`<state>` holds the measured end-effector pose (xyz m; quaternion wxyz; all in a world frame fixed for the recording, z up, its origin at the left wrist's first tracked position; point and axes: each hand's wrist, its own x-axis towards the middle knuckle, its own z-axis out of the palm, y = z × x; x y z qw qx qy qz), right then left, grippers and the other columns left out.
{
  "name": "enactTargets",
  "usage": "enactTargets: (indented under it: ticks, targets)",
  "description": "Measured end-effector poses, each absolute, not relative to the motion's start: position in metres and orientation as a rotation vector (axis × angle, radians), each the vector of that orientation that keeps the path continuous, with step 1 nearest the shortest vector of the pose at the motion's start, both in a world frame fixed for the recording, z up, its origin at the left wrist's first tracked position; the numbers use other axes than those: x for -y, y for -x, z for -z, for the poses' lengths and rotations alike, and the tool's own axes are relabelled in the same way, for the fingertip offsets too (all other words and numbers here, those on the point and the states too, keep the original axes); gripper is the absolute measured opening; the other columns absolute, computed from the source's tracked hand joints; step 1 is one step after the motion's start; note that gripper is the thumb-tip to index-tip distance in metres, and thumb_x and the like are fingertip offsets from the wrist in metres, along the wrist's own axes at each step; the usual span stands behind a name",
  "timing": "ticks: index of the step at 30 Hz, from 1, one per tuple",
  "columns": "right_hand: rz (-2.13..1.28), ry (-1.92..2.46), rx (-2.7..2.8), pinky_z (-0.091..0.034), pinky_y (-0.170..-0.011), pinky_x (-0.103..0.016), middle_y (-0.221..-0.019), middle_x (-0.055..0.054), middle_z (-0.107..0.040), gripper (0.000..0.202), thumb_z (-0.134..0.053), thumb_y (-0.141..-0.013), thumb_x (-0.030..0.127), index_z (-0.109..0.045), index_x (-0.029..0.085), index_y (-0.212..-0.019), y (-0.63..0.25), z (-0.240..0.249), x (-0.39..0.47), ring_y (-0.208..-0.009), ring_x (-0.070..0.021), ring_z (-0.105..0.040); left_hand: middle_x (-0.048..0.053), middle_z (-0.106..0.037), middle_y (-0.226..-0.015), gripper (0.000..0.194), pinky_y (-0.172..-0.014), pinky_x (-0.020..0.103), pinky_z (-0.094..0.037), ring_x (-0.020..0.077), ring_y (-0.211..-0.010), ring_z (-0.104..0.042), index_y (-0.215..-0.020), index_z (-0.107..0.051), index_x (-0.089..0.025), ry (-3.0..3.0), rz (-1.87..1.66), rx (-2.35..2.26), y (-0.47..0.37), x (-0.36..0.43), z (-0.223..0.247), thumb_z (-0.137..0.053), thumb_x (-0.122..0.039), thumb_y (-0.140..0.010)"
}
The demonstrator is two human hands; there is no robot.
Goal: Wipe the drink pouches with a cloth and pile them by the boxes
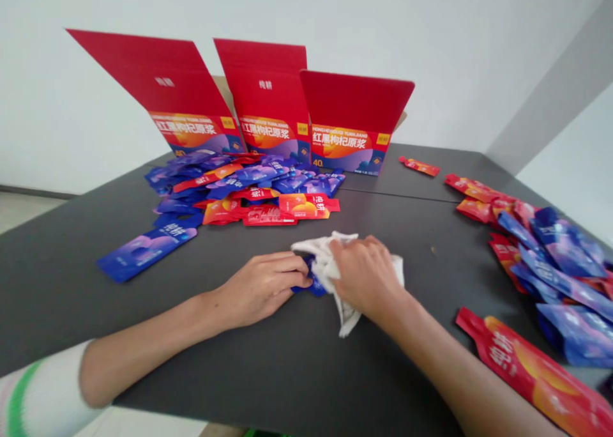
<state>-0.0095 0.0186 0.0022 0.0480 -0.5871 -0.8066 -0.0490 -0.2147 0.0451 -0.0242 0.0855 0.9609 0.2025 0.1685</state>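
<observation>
In the middle of the dark table, my left hand is closed on a blue pouch, most of it hidden by my fingers and the cloth. My right hand grips a crumpled white cloth and presses it against that pouch. Beyond my hands lies a heap of blue and red pouches, with a red and orange pouch at its near edge. One blue pouch rests to the left of the heap.
Three red boxes with raised lids, the rightmost box among them, stand at the back near the wall. A second pile of pouches covers the right side. A large red pouch lies beside my right forearm; a small red pouch lies farther back.
</observation>
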Motion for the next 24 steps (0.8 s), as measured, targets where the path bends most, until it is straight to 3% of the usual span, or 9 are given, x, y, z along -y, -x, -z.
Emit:
enactTargets:
  ticks: [2,7,12,16,21,24]
  targets:
    - [0.068,1.697,2.539,-0.039,-0.078,-0.033,-0.083,-0.008,-0.068,0.021,-0.051,-0.076,0.028,-0.058,0.019,-0.093,0.0098,-0.0020,-0.0187,-0.078,-0.0206,-0.063,0.003,-0.062,-0.098,0.027,-0.087,0.027,-0.046,0.0147,-0.095,-0.057,-0.094,-0.063,-0.019,-2.864,-0.503,-0.599,0.2145,-0.0448,0.0244,-0.042,-0.006,-0.084]
    - [0.185,1.949,2.386,-0.040,-0.080,-0.036,-0.087,-0.011,-0.067,0.024,-0.050,-0.078,0.031,-0.057,0.017,-0.096,0.0057,-0.0027,-0.0219,-0.081,-0.0237,-0.063,0.003,-0.062,-0.098,0.028,-0.082,0.027,-0.048,0.0142,-0.089,-0.058,-0.099,-0.063,-0.020,-2.866,-0.524,-0.633,0.2130,-0.0440,0.0229,-0.042,-0.008,-0.085]
    - [0.045,1.752,2.524,-0.043,-0.074,-0.031,-0.086,-0.007,-0.067,0.021,-0.053,-0.076,0.029,-0.057,0.021,-0.095,0.0096,-0.0043,-0.0182,-0.079,-0.0208,-0.063,0.003,-0.062,-0.094,0.028,-0.085,0.027,-0.047,0.0151,-0.092,-0.058,-0.093,-0.064,-0.019,-2.854,-0.525,-0.624,0.2119,-0.0436,0.0220,-0.042,-0.006,-0.082]
    - [0.166,1.979,2.380,-0.043,-0.076,-0.032,-0.090,-0.010,-0.067,0.023,-0.051,-0.078,0.031,-0.057,0.018,-0.097,0.0082,-0.0052,-0.0196,-0.084,-0.0229,-0.063,0.003,-0.062,-0.097,0.031,-0.081,0.027,-0.048,0.0149,-0.089,-0.058,-0.102,-0.063,-0.020,-2.868,-0.520,-0.643,0.2126,-0.0440,0.0235,-0.042,-0.007,-0.083]
    - [0.047,1.765,2.544,-0.044,-0.072,-0.032,-0.087,-0.007,-0.067,0.022,-0.051,-0.076,0.030,-0.056,0.021,-0.096,0.0076,-0.0048,-0.0185,-0.079,-0.0219,-0.063,0.003,-0.062,-0.097,0.029,-0.087,0.028,-0.046,0.0153,-0.094,-0.057,-0.095,-0.063,-0.019,-2.861,-0.514,-0.627,0.2130,-0.0437,0.0246,-0.041,-0.004,-0.082]
    - [0.129,1.930,2.427,-0.044,-0.072,-0.034,-0.089,-0.009,-0.067,0.024,-0.047,-0.079,0.032,-0.056,0.020,-0.098,0.0037,-0.0052,-0.0222,-0.083,-0.0246,-0.063,0.003,-0.062,-0.098,0.030,-0.082,0.027,-0.047,0.0148,-0.089,-0.058,-0.101,-0.063,-0.020,-2.875,-0.513,-0.649,0.2128,-0.0436,0.0241,-0.042,-0.007,-0.084]
